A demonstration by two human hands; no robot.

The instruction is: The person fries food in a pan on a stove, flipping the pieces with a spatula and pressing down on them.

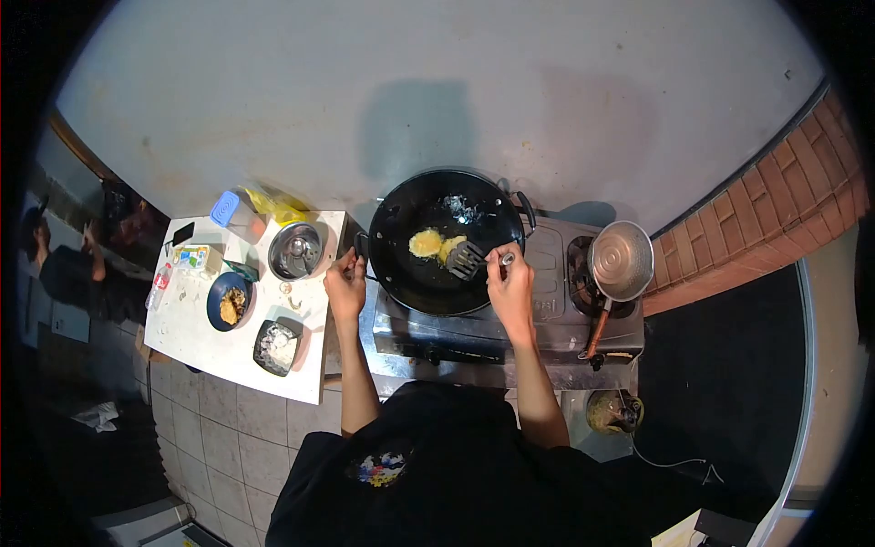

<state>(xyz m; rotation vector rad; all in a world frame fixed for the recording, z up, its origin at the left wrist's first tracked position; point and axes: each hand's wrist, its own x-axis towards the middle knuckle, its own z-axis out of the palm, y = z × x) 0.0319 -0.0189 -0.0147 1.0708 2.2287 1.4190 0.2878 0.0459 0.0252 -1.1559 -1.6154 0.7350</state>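
Note:
A large black wok (410,287) stands on the stove, with two yellow pieces of food in it. The left piece (425,242) lies flat near the middle; the other (450,249) is partly covered by the head of a slotted spatula (466,261). My right hand (512,283) is closed on the spatula's handle at the wok's right side. At the wok's left handle (361,244) is my left hand (346,287), its fingers closed around or against that handle.
Left, a white table (305,372) holds a steel bowl (295,251), a blue bowl with fried food (227,303), a black dish with white contents (276,347), containers and a phone. Right, a saucepan (622,261) sits on the other burner. A person (73,269) stands far left.

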